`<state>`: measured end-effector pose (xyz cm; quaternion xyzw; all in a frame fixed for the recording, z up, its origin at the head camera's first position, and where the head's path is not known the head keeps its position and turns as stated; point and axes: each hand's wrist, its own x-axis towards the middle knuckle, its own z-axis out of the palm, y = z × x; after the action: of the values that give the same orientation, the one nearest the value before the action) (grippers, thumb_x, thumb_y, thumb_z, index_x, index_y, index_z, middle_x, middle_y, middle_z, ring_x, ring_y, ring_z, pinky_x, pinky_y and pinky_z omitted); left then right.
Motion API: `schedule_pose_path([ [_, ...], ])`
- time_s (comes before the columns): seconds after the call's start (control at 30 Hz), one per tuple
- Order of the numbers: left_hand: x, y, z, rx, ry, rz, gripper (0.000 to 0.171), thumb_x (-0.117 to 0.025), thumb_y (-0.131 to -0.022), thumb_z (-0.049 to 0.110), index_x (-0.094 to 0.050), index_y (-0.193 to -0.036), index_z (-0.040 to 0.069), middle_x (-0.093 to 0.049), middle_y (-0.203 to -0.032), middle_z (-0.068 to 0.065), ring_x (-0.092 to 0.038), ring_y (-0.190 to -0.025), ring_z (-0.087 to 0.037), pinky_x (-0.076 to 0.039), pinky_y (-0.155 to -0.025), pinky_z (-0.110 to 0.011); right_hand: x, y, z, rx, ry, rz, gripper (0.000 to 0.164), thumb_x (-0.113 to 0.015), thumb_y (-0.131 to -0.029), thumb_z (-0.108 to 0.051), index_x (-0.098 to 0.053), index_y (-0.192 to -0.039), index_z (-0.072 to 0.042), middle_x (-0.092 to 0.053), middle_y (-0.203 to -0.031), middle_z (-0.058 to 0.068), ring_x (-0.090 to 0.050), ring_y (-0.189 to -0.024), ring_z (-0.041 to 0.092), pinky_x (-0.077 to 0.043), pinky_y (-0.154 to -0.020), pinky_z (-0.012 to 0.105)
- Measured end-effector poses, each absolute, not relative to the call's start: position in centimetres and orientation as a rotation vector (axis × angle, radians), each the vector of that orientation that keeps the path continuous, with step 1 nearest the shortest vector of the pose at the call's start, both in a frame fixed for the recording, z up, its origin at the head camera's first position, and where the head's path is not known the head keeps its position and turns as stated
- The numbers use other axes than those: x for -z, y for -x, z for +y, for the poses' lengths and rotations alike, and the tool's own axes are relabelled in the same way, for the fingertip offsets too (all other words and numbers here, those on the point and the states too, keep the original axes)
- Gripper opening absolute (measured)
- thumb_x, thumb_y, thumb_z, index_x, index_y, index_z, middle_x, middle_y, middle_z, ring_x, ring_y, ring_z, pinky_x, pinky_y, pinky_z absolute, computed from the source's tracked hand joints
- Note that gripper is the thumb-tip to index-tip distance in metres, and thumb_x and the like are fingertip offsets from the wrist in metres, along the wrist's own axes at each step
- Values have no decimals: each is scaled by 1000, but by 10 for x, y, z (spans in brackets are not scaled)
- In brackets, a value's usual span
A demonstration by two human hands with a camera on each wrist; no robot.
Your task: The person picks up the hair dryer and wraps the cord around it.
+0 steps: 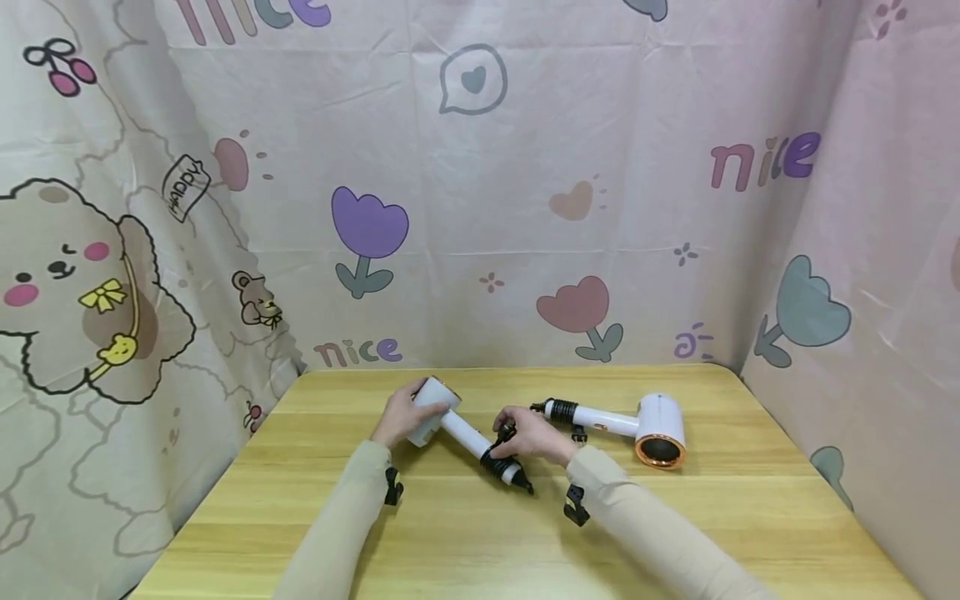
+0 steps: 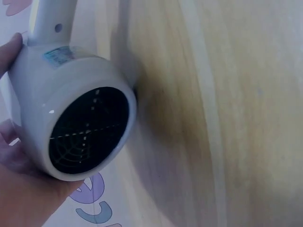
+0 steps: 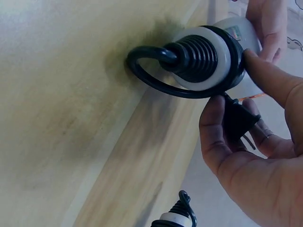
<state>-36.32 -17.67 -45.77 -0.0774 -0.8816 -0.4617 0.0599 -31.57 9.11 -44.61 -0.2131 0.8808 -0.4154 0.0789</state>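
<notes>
A white hair dryer [image 1: 465, 433] is tilted across the table, its black cord [image 3: 154, 90] wound round the end of its handle. My left hand [image 1: 401, 418] grips the barrel, thumb on the side toward the handle. The dark round grille [image 2: 90, 130] at the rear of the barrel shows in the left wrist view. At the handle end, my right hand [image 1: 534, 435] pinches the black plug [image 3: 238, 119] with curled fingers, its thumb touching the wound cord. The cord leaves the ribbed sleeve [image 3: 194, 59] in a loop.
A second white hair dryer [image 1: 609, 421] with a copper-coloured rim lies to the right, its cord wrapped round its handle and its plug [image 1: 579, 433] beside it. The wooden table [image 1: 465, 550] ends at a printed curtain [image 1: 480, 217] behind and on both sides.
</notes>
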Motion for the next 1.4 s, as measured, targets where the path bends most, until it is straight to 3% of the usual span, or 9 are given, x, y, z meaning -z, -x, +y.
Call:
schedule_pose_path([
  [0.3,464,373,-167,1251,216,-2720,80,-76,-83,45,-45,-146,7,-61,-131,-21,-62,-105,-31,-54,-89,-47,448,317,93,1248,507,2625,40,-82,-77,-15,-67,-111,-1,-67,-107,9,-59,-93,19,-52,-81,35],
  [0.57,467,380,-161,1096,194,-2786,74,-75,-82,52,-53,-141,13,-66,-123,-13,-62,-98,-25,-53,-85,-44,455,318,95,1275,516,2531,37,-78,-81,-14,-66,-114,1,-68,-111,12,-61,-97,20,-52,-89,38],
  [0.8,464,377,-157,987,215,-2805,71,-74,-82,52,-57,-138,11,-61,-134,-14,-61,-115,-33,-49,-97,-50,464,316,95,1300,467,2452,25,-74,-84,-19,-66,-102,-3,-66,-95,4,-59,-86,16,-49,-74,28],
  [1.03,466,376,-153,924,194,-2841,76,-69,-82,61,-54,-141,15,-60,-137,-13,-60,-117,-34,-48,-97,-51,472,317,97,1057,691,2619,28,-66,-92,-40,-69,-93,-12,-64,-84,-3,-55,-73,9,-46,-64,25],
  [1.23,469,375,-155,746,242,-2836,75,-61,-86,64,-53,-141,13,-64,-128,-16,-61,-112,-34,-50,-95,-51,471,312,94,774,854,2800,38,-47,-102,-44,-68,-108,-13,-60,-106,8,-54,-90,14,-48,-78,35],
  [1.4,468,362,-159,672,277,-2804,76,-58,-90,61,-48,-143,7,-56,-135,-23,-55,-121,-39,-47,-100,-54,472,309,93,716,868,2804,46,-40,-104,-43,-61,-127,-9,-58,-118,13,-57,-99,21,-50,-86,42],
])
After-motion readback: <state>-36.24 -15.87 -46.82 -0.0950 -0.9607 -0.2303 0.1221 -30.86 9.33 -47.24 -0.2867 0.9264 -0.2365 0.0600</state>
